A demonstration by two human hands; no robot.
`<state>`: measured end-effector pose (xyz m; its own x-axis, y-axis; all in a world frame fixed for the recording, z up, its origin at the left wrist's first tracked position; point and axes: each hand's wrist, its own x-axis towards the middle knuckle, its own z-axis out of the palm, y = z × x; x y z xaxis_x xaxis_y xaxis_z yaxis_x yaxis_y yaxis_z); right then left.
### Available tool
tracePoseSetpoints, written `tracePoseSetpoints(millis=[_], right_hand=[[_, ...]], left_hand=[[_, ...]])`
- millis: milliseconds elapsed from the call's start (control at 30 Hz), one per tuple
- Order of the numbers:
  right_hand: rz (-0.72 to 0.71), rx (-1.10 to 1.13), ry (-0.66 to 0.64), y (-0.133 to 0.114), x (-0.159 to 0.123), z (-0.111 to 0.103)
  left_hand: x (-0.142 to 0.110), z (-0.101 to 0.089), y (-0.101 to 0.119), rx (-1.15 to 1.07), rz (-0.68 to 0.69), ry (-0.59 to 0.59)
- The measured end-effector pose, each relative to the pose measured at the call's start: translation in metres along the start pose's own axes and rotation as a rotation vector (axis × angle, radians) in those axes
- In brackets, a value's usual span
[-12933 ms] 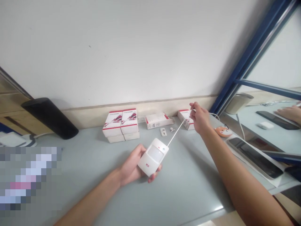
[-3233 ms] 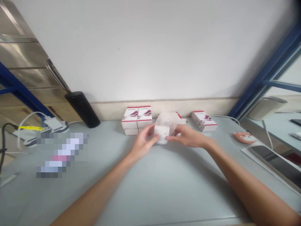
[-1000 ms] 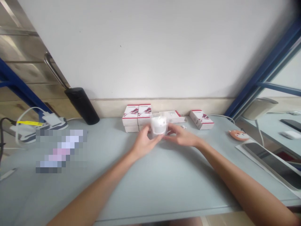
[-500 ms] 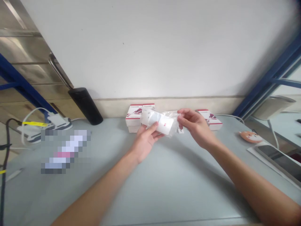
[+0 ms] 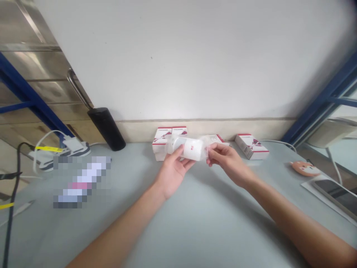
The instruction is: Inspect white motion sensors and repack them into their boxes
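Observation:
A white plastic sensor unit with a small red mark (image 5: 190,152) lies sideways inside a clear plastic bag, held above the grey table (image 5: 178,223). My left hand (image 5: 173,169) grips its left end from below, fingers closed round it. My right hand (image 5: 225,160) pinches the bag's right end, fingers pressed together. Both hands hover just in front of a stack of white-and-red boxes (image 5: 167,134) by the wall.
Another white-and-red box (image 5: 251,146) lies to the right, near a white cable. A black cylinder (image 5: 107,128) leans at the back left beside a power strip with cables (image 5: 64,148). An orange fox-shaped item (image 5: 305,168) and a dark tablet (image 5: 338,195) lie at the right.
The bagged sensor has sunk slightly and turned more level. My right hand has closed in on the bag's right end. The view has shifted a little.

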<state>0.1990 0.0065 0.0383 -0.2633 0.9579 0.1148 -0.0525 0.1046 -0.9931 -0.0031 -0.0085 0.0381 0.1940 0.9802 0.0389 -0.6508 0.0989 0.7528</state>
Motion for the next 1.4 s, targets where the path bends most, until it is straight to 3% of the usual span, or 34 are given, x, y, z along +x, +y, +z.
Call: tracePoseSetpoints(millis=[167, 367, 533, 667, 800, 933, 1100, 1233, 1400], right_hand=[[0.01, -0.01, 0.097, -0.002, -0.001, 0.0], [0.063, -0.03, 0.014, -0.004, -0.006, 0.01], [-0.016, 0.086, 0.177, 0.002, -0.007, 0.024], [0.013, 0.265, 0.249, 0.005, -0.003, 0.019], [0.191, 0.42, 0.154, -0.001, 0.001, 0.004], [0.345, 0.485, -0.015, -0.008, 0.001, -0.008], [0.315, 0.486, 0.001, -0.012, 0.0, -0.009], [0.318, 0.515, -0.025, -0.011, 0.003, -0.012], [0.296, 0.45, 0.0, -0.01, 0.006, -0.018]], left_hand=[[0.0, 0.0, -0.001, 0.05, 0.044, -0.016], [0.002, -0.006, -0.009, 0.055, 0.04, 0.019], [0.002, -0.007, -0.017, 0.046, 0.018, 0.0], [-0.003, -0.001, -0.018, 0.165, 0.05, -0.079], [-0.009, 0.003, -0.014, 0.388, 0.164, -0.104], [-0.011, 0.001, -0.011, 0.591, 0.401, -0.044], [-0.008, -0.014, -0.011, 0.805, 0.64, 0.016], [-0.003, -0.026, -0.005, 0.989, 0.807, -0.017], [-0.001, -0.028, 0.003, 1.218, 0.848, -0.02]])
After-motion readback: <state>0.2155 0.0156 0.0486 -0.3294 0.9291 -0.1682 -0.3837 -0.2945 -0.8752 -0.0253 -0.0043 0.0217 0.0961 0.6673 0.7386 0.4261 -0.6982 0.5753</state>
